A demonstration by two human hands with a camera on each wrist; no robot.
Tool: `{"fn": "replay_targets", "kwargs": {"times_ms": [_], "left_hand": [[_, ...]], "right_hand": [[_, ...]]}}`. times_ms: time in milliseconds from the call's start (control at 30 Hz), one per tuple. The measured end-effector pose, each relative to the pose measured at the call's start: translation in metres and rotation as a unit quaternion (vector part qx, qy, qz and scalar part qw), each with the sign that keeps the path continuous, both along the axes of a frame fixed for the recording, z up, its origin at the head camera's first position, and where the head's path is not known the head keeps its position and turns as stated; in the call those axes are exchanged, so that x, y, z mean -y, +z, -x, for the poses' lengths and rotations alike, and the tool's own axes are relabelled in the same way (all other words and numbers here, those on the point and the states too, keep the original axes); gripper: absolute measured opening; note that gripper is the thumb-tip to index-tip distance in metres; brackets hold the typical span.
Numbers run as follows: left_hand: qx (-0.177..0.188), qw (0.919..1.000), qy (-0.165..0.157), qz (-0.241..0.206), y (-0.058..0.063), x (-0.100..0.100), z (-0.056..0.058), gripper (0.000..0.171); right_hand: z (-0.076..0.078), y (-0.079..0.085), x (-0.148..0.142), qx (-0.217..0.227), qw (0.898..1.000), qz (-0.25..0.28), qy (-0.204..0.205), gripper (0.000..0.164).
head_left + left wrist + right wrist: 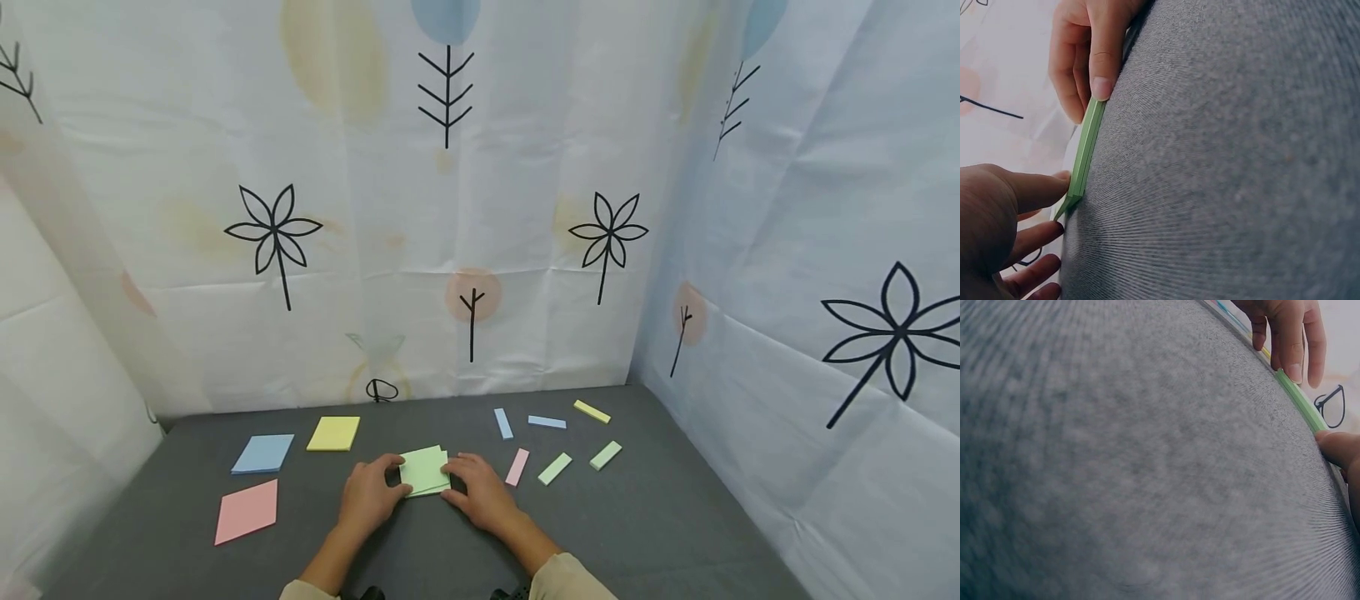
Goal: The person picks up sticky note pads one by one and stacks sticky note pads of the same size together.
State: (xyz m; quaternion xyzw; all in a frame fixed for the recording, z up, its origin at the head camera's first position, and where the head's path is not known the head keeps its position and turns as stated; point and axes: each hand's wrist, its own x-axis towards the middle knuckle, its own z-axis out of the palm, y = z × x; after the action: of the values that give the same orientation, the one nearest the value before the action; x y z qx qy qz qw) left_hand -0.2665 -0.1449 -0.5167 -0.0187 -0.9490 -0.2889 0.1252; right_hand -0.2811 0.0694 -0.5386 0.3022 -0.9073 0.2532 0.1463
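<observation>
Two square pads of green sticky notes [423,470] lie stacked on the grey table, the upper one shifted slightly left so that a strip of the lower shows at the right. My left hand [369,495] grips the stack by its left side, thumb at the near corner and index finger at the far one. From the right, my right hand [483,493] holds the opposite side between thumb and fingers. In the left wrist view, the green pads [1088,147] appear edge-on, low against the cloth, with a thumb at each end.
Left of the hands lie square pads in blue [262,453], yellow [333,433] and pink [247,512]. To the right are several narrow strips, among them pink [517,467], blue [547,422], yellow [592,411] and green [555,468]. A patterned curtain [525,333] borders the table.
</observation>
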Motion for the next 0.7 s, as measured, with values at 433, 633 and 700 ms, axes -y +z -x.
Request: {"fn": "replay_targets", "kwargs": {"times_ms": [433,633,700], "left_hand": [[-0.015,0.9996,-0.019,-0.014,-0.0041,-0.0008,-0.0002,0.041],[-0.013,0.9996,-0.019,-0.016,-0.0037,-0.0018,0.0000,0.041],[-0.012,0.9996,-0.019,-0.017,-0.0032,-0.0018,0.0001,0.041]], "right_hand": [[0.0023,-0.0033,-0.0009,0.007,1.000,0.027,0.002,0.025],[0.0017,-0.0023,-0.0009,0.007,1.000,0.027,0.003,0.023],[0.0018,-0.0025,-0.0007,0.008,1.000,0.022,0.001,0.023]]}}
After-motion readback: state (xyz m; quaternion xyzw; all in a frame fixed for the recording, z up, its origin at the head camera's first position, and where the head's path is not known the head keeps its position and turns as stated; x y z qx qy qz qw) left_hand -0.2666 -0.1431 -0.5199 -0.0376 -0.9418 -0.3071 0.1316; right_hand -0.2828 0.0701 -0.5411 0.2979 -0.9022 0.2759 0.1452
